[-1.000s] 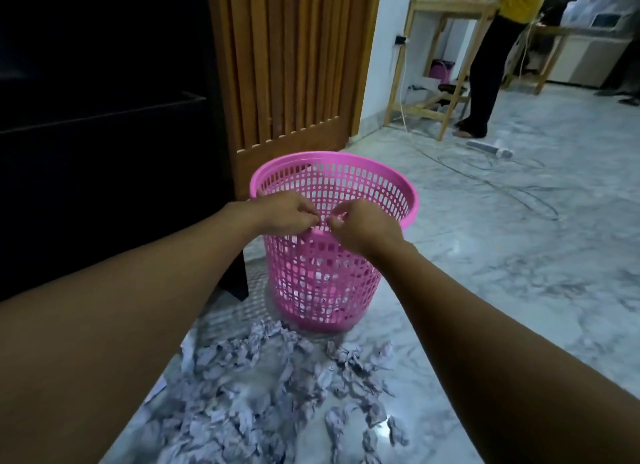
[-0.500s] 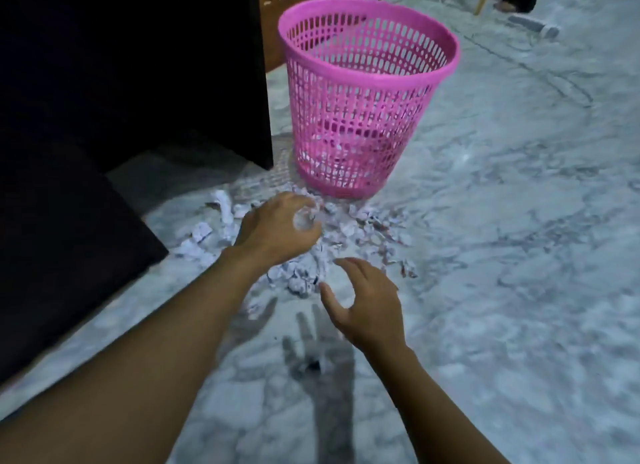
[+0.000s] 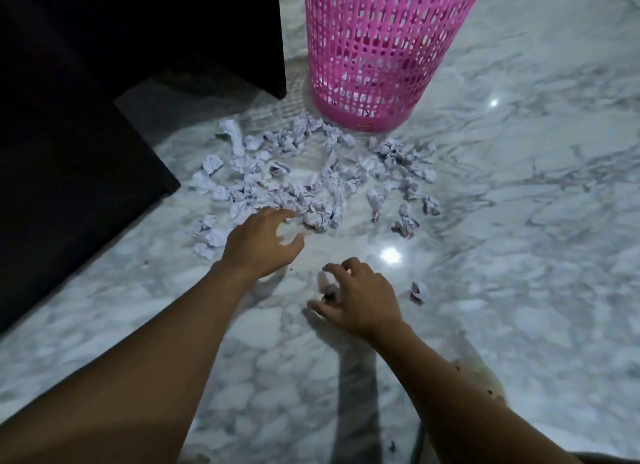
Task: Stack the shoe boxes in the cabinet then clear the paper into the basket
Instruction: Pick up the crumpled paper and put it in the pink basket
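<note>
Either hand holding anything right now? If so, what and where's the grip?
Left hand: open, empty, reaching toward the crumpled paper pile. Right hand: fingers curled over a small paper scrap on the floor; a closed grip cannot be told.

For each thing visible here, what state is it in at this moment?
Pink plastic mesh basket: upright on the floor, some paper inside.
Crumpled white paper scraps: scattered on the marble floor.
Left hand: open, reaching for the scraps.
Right hand: fingers curled over one paper scrap.
</note>
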A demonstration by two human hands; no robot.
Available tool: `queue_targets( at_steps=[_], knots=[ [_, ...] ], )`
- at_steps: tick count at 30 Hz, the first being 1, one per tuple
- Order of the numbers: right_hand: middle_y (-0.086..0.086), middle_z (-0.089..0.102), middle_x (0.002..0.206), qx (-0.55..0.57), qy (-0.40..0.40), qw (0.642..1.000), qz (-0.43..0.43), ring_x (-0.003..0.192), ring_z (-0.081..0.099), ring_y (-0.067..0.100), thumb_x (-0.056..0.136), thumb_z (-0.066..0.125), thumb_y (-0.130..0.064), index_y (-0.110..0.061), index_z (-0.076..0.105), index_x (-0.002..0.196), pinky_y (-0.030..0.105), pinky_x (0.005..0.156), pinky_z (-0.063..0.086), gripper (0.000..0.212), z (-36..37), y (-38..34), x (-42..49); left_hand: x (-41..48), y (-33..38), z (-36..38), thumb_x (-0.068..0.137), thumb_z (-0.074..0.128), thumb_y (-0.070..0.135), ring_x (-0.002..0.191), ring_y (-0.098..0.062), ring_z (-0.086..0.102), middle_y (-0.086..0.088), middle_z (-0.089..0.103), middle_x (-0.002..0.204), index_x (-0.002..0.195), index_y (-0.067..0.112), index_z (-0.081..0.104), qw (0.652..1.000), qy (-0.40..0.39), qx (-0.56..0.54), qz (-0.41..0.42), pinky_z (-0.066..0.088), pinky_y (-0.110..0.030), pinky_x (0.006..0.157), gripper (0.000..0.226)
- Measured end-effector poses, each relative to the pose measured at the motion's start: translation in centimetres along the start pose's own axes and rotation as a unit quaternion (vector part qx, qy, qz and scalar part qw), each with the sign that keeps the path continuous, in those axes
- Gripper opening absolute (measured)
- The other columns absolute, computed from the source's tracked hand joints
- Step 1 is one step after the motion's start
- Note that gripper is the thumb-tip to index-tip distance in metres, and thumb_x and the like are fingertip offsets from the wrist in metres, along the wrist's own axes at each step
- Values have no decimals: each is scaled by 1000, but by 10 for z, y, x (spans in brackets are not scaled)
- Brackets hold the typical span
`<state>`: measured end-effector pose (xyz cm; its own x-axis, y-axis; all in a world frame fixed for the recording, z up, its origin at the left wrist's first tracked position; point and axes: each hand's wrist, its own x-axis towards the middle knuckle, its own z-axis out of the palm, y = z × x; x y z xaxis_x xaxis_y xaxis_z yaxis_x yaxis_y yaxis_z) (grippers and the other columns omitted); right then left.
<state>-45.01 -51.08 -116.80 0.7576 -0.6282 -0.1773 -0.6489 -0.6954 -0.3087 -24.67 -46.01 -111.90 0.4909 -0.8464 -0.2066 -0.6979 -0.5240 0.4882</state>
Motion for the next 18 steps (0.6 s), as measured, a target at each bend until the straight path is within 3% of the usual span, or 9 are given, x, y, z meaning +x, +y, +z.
queue_targets(
  at_steps=[4,7,9,11,14,18],
  knots=[
    [9,53,108,37,-13,999,-32,99,56,31,96,52,-29,-15,59,122,39,67,46,31,14,4,-4,-1,-12,11,85,62,49,129,-23,49,0,50,141,134,29,56,999,50,15,-9,43,-41,104,53],
    [13,53,115,89,-24,995,-21,104,56,32,99,47,-16,-10,55,131,43,82,48,34,11,10,6,-5,-25,20,84,65,50,146,-30,24,-12,30,157,143,26,46,991,110,38,-63,19,-48,119,67],
    [15,54,122,138,9,990,22,110,56,31,101,44,-13,-9,51,137,41,92,46,37,5,13,22,-9,-36,26,82,65,58,150,-33,7,-16,13,162,149,29,36,983,135,36,-119,6,-53,121,78],
    [17,56,118,166,68,982,64,108,57,33,101,39,-15,-7,52,136,41,90,45,37,-4,12,43,-11,-47,32,77,63,68,150,-36,-3,-18,0,162,153,34,24,972,148,20,-182,1,-56,120,92],
    [16,61,97,120,178,975,53,92,59,36,99,45,-26,-6,62,114,43,79,44,31,-13,15,78,-12,-60,37,66,60,82,149,-36,-8,-19,-8,161,153,38,9,956,151,-9,-252,0,-58,118,110],
    [12,53,97,24,163,986,4,89,46,26,93,41,-59,-8,57,114,40,82,42,57,-10,9,118,-7,-74,44,59,56,90,149,-33,-6,-18,-5,161,153,38,6,957,149,-20,-246,1,-56,119,118]
  ],
)
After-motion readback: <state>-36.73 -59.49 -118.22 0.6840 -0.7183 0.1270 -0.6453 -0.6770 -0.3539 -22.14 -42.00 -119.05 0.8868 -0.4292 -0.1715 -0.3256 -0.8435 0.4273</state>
